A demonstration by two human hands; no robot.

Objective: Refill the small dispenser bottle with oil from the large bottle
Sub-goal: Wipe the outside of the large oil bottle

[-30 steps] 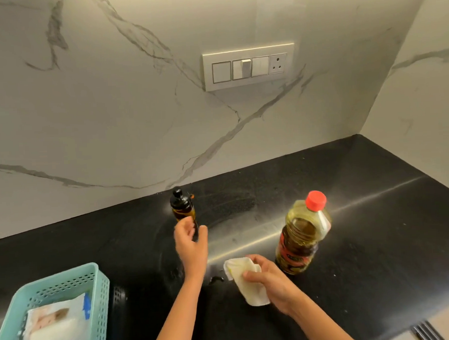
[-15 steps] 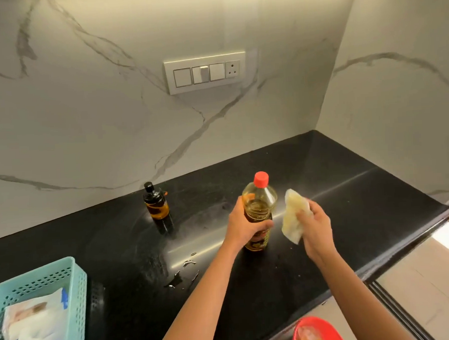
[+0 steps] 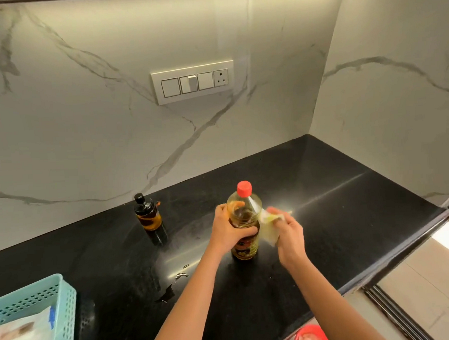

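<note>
Since half a second ago, the right hand (image 3: 286,231) has brought its white cloth (image 3: 269,226) in from just beside the large oil bottle (image 3: 244,220) until the cloth is now pressing against the bottle's right shoulder. The left hand (image 3: 228,230) is keeping the grip it had then, fingers and thumb wrapping round the bottle's middle from the left. A second ago that hand was still over by the small dispenser bottle (image 3: 148,215), and the cloth was lying low on the tabletop (image 3: 350,202).

Both forearms are reaching forward from the bottom edge, converging on the large bottle. The right hand's fingers are curling round the bunched cloth, with the wrist bending inward toward the bottle. The large bottle is standing upright on the black tabletop with its red cap (image 3: 244,188) on. The small dispenser bottle is standing upright well to its left, near the marble wall, with its black top in place and amber oil showing inside.

A few wet spots (image 3: 180,274) are glistening on the tabletop in front of the left forearm. A light blue basket (image 3: 66,308) holding a white packet is sitting at the lower left.
</note>
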